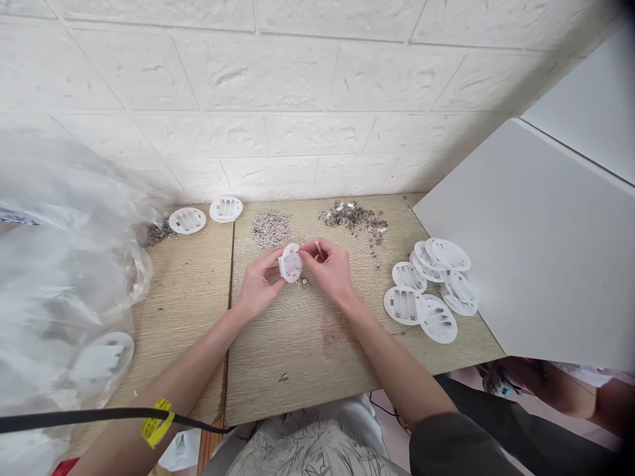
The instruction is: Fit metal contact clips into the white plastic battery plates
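Centrally, a white disc [291, 263] is held over the surface [297, 344] by the fingers of the left hand [258, 281], while a tan rod [320, 250] is gripped by those of the right hand [331, 270] at the disc's right edge.

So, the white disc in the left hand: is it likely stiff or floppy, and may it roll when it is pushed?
Probably stiff: the white disc shows no clear bend in the left hand. It is likely light, since it looks like thin plastic. Its round edge might let it roll, but lying flat, it would more likely slide.
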Action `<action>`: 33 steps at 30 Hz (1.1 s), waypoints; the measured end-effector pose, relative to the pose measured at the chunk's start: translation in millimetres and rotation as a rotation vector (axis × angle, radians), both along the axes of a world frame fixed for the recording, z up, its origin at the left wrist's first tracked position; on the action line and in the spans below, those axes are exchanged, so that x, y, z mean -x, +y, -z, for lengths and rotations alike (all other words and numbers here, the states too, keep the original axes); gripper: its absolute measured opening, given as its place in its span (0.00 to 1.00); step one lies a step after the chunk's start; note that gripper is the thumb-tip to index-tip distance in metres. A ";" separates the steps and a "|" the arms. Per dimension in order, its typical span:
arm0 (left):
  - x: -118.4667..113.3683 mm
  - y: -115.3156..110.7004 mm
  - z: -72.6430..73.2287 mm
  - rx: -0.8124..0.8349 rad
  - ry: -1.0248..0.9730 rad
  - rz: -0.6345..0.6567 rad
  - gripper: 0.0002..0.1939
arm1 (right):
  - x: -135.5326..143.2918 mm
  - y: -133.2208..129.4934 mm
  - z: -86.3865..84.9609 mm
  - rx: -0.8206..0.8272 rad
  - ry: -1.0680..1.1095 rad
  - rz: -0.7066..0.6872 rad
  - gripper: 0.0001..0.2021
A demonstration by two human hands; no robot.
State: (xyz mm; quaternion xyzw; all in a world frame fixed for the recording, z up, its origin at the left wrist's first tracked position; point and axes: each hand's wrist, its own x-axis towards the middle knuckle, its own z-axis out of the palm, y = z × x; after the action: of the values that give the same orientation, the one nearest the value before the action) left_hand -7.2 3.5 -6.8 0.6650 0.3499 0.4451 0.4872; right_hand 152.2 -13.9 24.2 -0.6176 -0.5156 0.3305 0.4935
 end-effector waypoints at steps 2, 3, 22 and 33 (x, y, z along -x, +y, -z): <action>-0.1 -0.4 0.5 -0.004 0.013 -0.002 0.25 | 0.9 -0.4 1.4 -0.014 -0.039 -0.001 0.06; -0.1 -0.6 0.7 -0.008 0.016 -0.004 0.25 | 1.3 -0.5 2.3 -0.019 -0.050 -0.001 0.06; -1.4 -1.7 -2.8 0.024 0.002 -0.050 0.24 | -0.5 -0.4 0.8 -0.060 -0.126 -0.066 0.09; -1.5 -2.7 -2.4 0.025 -0.007 -0.024 0.25 | -6.3 2.9 1.5 0.008 -0.020 -0.056 0.08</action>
State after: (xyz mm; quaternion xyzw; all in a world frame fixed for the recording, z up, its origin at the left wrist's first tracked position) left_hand -5.7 0.9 -4.4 0.6531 0.3617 0.4487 0.4912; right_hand 158.4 -11.0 22.7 -0.6079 -0.5363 0.3402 0.4765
